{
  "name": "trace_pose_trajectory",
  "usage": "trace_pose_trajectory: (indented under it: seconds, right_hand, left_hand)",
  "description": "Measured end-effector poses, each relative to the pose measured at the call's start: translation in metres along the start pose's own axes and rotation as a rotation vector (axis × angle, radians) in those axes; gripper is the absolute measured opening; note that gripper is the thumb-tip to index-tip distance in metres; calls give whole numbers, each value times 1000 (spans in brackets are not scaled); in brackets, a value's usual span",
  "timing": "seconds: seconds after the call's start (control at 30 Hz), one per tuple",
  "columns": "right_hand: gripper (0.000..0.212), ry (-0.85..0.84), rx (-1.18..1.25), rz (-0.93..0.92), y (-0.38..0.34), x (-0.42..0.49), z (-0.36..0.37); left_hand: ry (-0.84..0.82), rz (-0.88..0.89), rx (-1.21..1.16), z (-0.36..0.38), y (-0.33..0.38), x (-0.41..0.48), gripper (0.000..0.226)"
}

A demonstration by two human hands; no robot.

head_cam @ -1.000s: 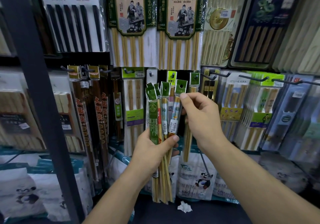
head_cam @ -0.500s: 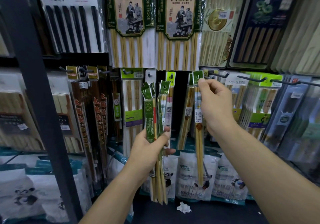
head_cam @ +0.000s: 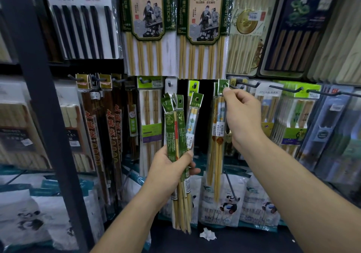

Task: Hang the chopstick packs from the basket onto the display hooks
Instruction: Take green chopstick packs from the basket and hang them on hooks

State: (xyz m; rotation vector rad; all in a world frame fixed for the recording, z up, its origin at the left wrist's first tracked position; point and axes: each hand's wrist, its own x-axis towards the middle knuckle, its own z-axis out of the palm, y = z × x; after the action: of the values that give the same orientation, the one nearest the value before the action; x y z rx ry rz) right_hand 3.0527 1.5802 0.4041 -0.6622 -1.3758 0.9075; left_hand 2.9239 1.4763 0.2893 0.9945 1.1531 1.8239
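Left hand (head_cam: 172,166) holds three or four packs (head_cam: 172,131); right hand (head_cam: 242,116), one pack (head_cam: 217,155).

Both your arms reach forward, hands raised near the centre.
Your left hand (head_cam: 172,166) curls round a bundle of packs (head_cam: 176,133), thumb laid across the front. Your right hand (head_cam: 242,116), higher and further right, pinches the top of a single pack (head_cam: 215,155), seemingly between thumb and forefinger, with the other fingers loosely curled.
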Motion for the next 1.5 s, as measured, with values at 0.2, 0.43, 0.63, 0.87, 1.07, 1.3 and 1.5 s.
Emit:
trace_pose_trajectory:
  seconds: [0.2,0.43,0.63,0.87,1.07,1.3,1.5]
  right_hand:
    - [41,0,-13,-6,1,0,2]
    - [40,4,-21,6,5,3,2]
    - [44,29,-144,13,17,5,-1]
    - [19,35,-183,-46,14,-19,-5]
    - [18,-133,-123,-66,10,-38,1]
    - [22,-139,-41,7,4,-30,3]
    - [27,-55,-27,-15,-6,-12,0]
  left_hand:
    - [-19,-5,18,0,2,-2,10]
    - [-21,-5,27,-1,3,-4,8]
    - [-17,7,43,-2,5,-4,10]
    - [-7,35,27,2,6,-5,13]
    - [-35,52,1,7,5,-5,15]
    - [-101,14,-43,8,4,-3,27]
    - [-20,29,27,7,3,0,10]
